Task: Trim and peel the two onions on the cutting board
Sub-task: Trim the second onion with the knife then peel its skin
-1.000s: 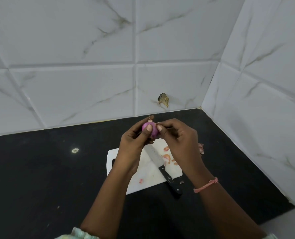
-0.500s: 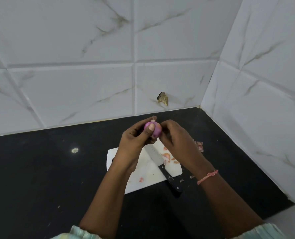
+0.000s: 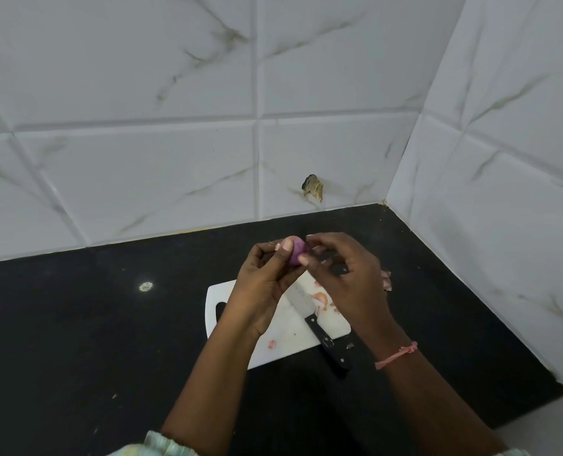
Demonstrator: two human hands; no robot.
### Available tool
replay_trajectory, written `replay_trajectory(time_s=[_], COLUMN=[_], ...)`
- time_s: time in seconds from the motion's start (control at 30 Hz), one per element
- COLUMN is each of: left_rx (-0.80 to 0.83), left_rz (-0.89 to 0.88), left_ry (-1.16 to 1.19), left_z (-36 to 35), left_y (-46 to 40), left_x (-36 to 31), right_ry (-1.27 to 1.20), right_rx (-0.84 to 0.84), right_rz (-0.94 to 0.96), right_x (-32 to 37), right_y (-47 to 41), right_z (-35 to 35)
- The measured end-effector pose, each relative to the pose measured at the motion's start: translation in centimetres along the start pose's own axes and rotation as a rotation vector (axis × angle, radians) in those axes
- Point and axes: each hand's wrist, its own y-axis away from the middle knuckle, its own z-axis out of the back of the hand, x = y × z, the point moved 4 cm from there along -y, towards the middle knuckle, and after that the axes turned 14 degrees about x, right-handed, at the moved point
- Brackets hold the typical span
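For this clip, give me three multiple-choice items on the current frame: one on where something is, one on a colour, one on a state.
1. Where does the knife lie?
A. On the cutting board, handle past its near edge
B. Against the tiled wall
C. In the right hand

2. What colour is the cutting board?
A. Green
B. White
C. Red

3. How is the onion held?
A. Resting on the counter
B. Lying on the board, untouched
C. Raised above the board, gripped by the left hand, the right hand fingertips at it

Answers: 1 A, the blade lies on the board and the black handle overhangs onto the counter; 2 B, it is plainly white; 3 C, both hands hold it up.
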Motion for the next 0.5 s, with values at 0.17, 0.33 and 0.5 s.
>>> replay_trajectory(time_s=[0.17,0.33,0.5], left_rx=[0.043,0.04,0.05], left_rz=[-0.02,-0.024,-0.003], left_ry=[-0.019,-0.056,-0.094], left_z=[-0.18,-0.08,0.09], left_y=[0.18,0.15,0.21], left_x=[-0.1,-0.33,-0.42], right_ry=[0.114,0.063,0.099], right_rx=[-0.031,0.03,-0.016], right_rz=[0.039,0.071,0.058], right_x=[-0.07,0.59,0.64], right_y=[-0.51,-0.54,-0.57], right_z=[-0.37,-0.59,-0.23])
